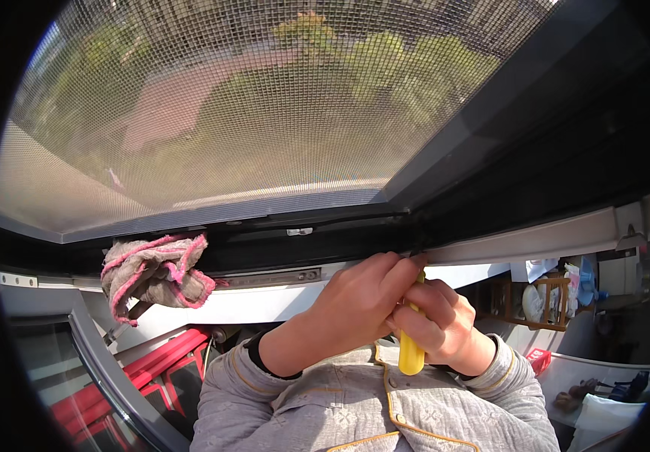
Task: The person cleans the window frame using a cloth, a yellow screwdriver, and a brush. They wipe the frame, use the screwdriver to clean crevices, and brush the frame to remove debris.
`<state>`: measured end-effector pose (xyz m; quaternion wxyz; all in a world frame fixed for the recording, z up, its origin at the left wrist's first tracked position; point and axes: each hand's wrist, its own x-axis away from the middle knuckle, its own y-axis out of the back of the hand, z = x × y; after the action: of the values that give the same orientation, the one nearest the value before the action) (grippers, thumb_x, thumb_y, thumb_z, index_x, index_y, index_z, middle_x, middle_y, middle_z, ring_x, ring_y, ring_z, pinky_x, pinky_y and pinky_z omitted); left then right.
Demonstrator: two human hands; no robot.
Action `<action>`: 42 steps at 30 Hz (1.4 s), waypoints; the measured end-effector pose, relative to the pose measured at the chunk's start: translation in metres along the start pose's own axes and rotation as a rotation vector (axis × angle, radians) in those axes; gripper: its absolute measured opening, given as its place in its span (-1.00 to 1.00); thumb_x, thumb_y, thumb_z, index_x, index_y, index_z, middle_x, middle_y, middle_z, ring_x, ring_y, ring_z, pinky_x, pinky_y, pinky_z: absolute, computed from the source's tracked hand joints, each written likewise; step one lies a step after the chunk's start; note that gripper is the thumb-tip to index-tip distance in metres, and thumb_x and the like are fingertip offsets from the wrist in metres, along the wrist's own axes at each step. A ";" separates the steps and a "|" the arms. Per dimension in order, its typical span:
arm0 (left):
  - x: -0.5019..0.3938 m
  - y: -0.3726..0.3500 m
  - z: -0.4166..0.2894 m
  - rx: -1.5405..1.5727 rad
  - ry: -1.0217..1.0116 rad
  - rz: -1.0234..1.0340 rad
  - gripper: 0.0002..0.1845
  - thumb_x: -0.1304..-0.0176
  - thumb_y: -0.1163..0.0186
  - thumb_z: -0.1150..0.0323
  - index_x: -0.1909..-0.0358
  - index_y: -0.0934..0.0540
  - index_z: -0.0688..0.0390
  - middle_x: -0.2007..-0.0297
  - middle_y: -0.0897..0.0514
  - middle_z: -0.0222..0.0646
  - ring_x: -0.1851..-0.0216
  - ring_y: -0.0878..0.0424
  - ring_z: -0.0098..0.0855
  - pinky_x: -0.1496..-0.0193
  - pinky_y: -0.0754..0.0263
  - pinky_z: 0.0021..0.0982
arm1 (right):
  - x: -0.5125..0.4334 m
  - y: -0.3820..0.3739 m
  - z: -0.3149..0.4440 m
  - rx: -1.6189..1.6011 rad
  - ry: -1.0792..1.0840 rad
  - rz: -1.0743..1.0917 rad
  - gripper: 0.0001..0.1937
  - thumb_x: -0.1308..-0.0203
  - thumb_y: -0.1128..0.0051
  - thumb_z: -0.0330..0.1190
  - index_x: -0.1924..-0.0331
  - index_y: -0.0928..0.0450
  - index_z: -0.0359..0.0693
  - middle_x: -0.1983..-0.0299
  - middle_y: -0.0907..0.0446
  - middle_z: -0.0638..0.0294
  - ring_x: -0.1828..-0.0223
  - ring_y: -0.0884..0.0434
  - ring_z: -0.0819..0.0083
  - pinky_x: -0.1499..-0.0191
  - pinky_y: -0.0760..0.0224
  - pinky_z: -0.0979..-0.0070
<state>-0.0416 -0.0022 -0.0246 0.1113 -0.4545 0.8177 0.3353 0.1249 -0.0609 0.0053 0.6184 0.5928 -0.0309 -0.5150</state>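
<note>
Both my hands meet at the lower right corner of the window frame. My right hand (440,322) is wrapped around a tool with a yellow handle (411,353), whose butt end points down towards my chest. My left hand (367,288) closes on the upper part of the same tool, its fingertips against the dark window frame (353,240). The tool's working end is hidden by the fingers and shadow, so its kind is unclear. To the left, a crumpled grey cloth with pink edging (158,277) lies over the sill.
A mesh window screen (257,124) fills the upper view. An opened glazed sash (82,322) stands at lower left, near a red metal frame (172,356). A metal hinge strip (274,276) runs along the sill. A wooden rack (548,305) and a red box (538,360) are at right.
</note>
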 end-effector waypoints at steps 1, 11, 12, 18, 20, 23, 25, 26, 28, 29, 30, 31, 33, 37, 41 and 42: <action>0.000 -0.003 0.001 0.004 -0.018 -0.019 -0.46 0.00 -0.42 0.46 -0.09 -0.56 0.30 0.22 -0.65 -0.18 0.29 -0.69 -0.15 0.28 -0.61 -0.29 | 0.003 -0.001 -0.002 -0.013 0.007 -0.030 -0.52 0.30 -0.43 -0.47 0.14 -0.53 -0.21 0.14 -0.61 0.10 0.36 -0.58 0.29 0.39 -0.55 0.46; -0.003 -0.002 0.001 -0.001 -0.012 -0.005 -0.45 0.06 -0.44 0.44 -0.06 -0.58 0.26 0.33 -0.60 -0.25 0.36 -0.66 -0.17 0.32 -0.60 -0.28 | 0.007 -0.002 -0.004 -0.074 -0.011 -0.012 -0.56 0.27 -0.42 -0.48 0.17 -0.54 -0.19 0.09 -0.60 0.09 0.34 -0.53 0.28 0.31 -0.55 0.41; -0.002 -0.004 0.001 -0.015 -0.025 -0.030 -0.45 0.06 -0.43 0.42 -0.06 -0.58 0.23 0.35 -0.57 -0.26 0.35 -0.65 -0.16 0.32 -0.60 -0.26 | 0.010 -0.001 -0.007 -0.086 0.015 -0.010 -0.56 0.27 -0.42 -0.49 0.16 -0.53 -0.19 0.09 -0.60 0.08 0.33 -0.54 0.27 0.30 -0.56 0.41; 0.000 -0.013 0.001 0.001 -0.052 -0.077 -0.42 0.09 -0.47 0.42 -0.07 -0.59 0.27 0.34 -0.60 -0.25 0.35 -0.66 -0.20 0.33 -0.59 -0.27 | 0.012 0.005 -0.002 -0.067 0.019 -0.013 -0.54 0.25 -0.43 -0.52 0.14 -0.52 -0.19 0.06 -0.61 0.03 0.25 -0.61 0.20 0.21 -0.64 0.39; -0.003 -0.011 0.001 0.020 -0.029 -0.067 -0.41 0.09 -0.49 0.43 -0.07 -0.60 0.30 0.32 -0.62 -0.23 0.35 -0.66 -0.22 0.34 -0.58 -0.30 | 0.010 0.003 -0.001 -0.028 0.005 -0.036 -0.56 0.24 -0.42 -0.51 0.15 -0.52 -0.21 0.04 -0.61 0.02 0.27 -0.61 0.20 0.24 -0.64 0.38; 0.000 -0.006 0.000 0.026 0.020 -0.017 -0.41 0.09 -0.47 0.44 -0.08 -0.59 0.28 0.31 -0.61 -0.24 0.33 -0.65 -0.21 0.31 -0.60 -0.30 | 0.008 0.000 -0.002 -0.063 -0.012 -0.002 -0.57 0.24 -0.42 -0.51 0.16 -0.53 -0.22 0.05 -0.61 0.02 0.29 -0.61 0.19 0.25 -0.64 0.38; 0.002 -0.004 -0.001 -0.009 -0.010 -0.031 -0.40 0.11 -0.44 0.46 -0.09 -0.58 0.24 0.27 -0.59 -0.23 0.29 -0.65 -0.15 0.28 -0.62 -0.28 | 0.009 0.001 -0.005 -0.111 0.024 0.002 -0.58 0.24 -0.41 -0.51 0.17 -0.54 -0.22 0.06 -0.62 0.02 0.30 -0.61 0.20 0.25 -0.63 0.39; 0.003 -0.005 -0.001 -0.004 -0.017 -0.042 -0.40 0.11 -0.44 0.46 -0.10 -0.58 0.24 0.27 -0.59 -0.23 0.29 -0.65 -0.15 0.28 -0.62 -0.28 | 0.010 0.001 -0.007 -0.135 0.041 0.004 -0.58 0.23 -0.41 -0.51 0.17 -0.54 -0.22 0.06 -0.62 0.02 0.31 -0.61 0.20 0.25 -0.63 0.39; 0.004 -0.008 -0.001 0.007 -0.029 -0.057 -0.38 0.11 -0.45 0.46 -0.11 -0.57 0.24 0.26 -0.59 -0.22 0.28 -0.65 -0.14 0.28 -0.62 -0.27 | 0.012 0.002 -0.008 -0.123 0.051 -0.035 -0.60 0.23 -0.42 -0.50 0.18 -0.55 -0.22 0.07 -0.63 0.02 0.30 -0.61 0.20 0.26 -0.62 0.41; 0.003 -0.010 -0.001 0.027 -0.033 -0.070 -0.38 0.11 -0.46 0.46 -0.11 -0.57 0.25 0.25 -0.60 -0.23 0.30 -0.65 -0.17 0.29 -0.61 -0.29 | 0.012 0.001 -0.008 -0.118 0.056 -0.055 -0.60 0.23 -0.42 -0.50 0.19 -0.55 -0.22 0.07 -0.64 0.02 0.30 -0.62 0.20 0.26 -0.62 0.41; -0.001 -0.012 -0.001 0.049 -0.039 -0.083 -0.38 0.11 -0.47 0.46 -0.11 -0.58 0.27 0.25 -0.62 -0.24 0.32 -0.64 -0.20 0.30 -0.60 -0.30 | 0.013 0.001 -0.009 -0.104 0.056 -0.074 -0.61 0.22 -0.42 -0.50 0.19 -0.56 -0.22 0.07 -0.64 0.02 0.30 -0.62 0.21 0.26 -0.62 0.42; -0.003 -0.013 -0.001 0.070 -0.045 -0.097 -0.38 0.11 -0.48 0.46 -0.11 -0.58 0.29 0.25 -0.63 -0.25 0.34 -0.64 -0.23 0.32 -0.60 -0.32 | 0.015 -0.001 -0.010 -0.090 0.056 -0.092 -0.62 0.21 -0.42 -0.50 0.20 -0.56 -0.22 0.07 -0.64 0.01 0.30 -0.63 0.21 0.26 -0.62 0.43; -0.002 -0.013 -0.001 0.030 -0.008 -0.070 -0.38 0.11 -0.48 0.46 -0.11 -0.58 0.28 0.24 -0.63 -0.24 0.32 -0.65 -0.22 0.30 -0.60 -0.31 | 0.019 -0.005 -0.013 -0.100 0.040 -0.117 -0.63 0.20 -0.42 -0.49 0.20 -0.56 -0.22 0.06 -0.65 0.01 0.31 -0.64 0.22 0.26 -0.62 0.44; 0.000 -0.014 -0.007 -0.068 -0.013 -0.087 -0.37 0.14 -0.48 0.49 -0.11 -0.59 0.28 0.21 -0.64 -0.22 0.30 -0.65 -0.19 0.28 -0.61 -0.29 | 0.030 -0.012 -0.015 -0.253 -0.043 -0.150 -0.65 0.14 -0.45 -0.48 0.19 -0.58 -0.22 0.03 -0.66 -0.06 0.30 -0.67 0.22 0.26 -0.62 0.43; -0.001 -0.015 -0.010 -0.069 0.001 -0.069 -0.35 0.16 -0.48 0.50 -0.12 -0.59 0.24 0.23 -0.62 -0.23 0.31 -0.65 -0.18 0.27 -0.61 -0.28 | 0.040 -0.016 -0.015 -0.403 -0.109 -0.194 -0.65 0.08 -0.49 -0.55 0.15 -0.60 -0.22 -0.01 -0.65 -0.14 0.26 -0.70 0.18 0.22 -0.62 0.41; -0.003 -0.016 -0.011 -0.067 0.003 -0.071 -0.34 0.17 -0.48 0.50 -0.12 -0.59 0.23 0.25 -0.62 -0.24 0.31 -0.65 -0.18 0.28 -0.61 -0.28 | 0.039 -0.015 -0.016 -0.413 -0.115 -0.199 -0.63 0.08 -0.49 -0.56 0.14 -0.60 -0.22 -0.01 -0.65 -0.15 0.26 -0.70 0.18 0.21 -0.63 0.40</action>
<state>-0.0254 -0.0126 -0.0219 0.1065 -0.4873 0.7896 0.3575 0.1450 -0.0725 -0.0335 0.6699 0.4234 0.0986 -0.6019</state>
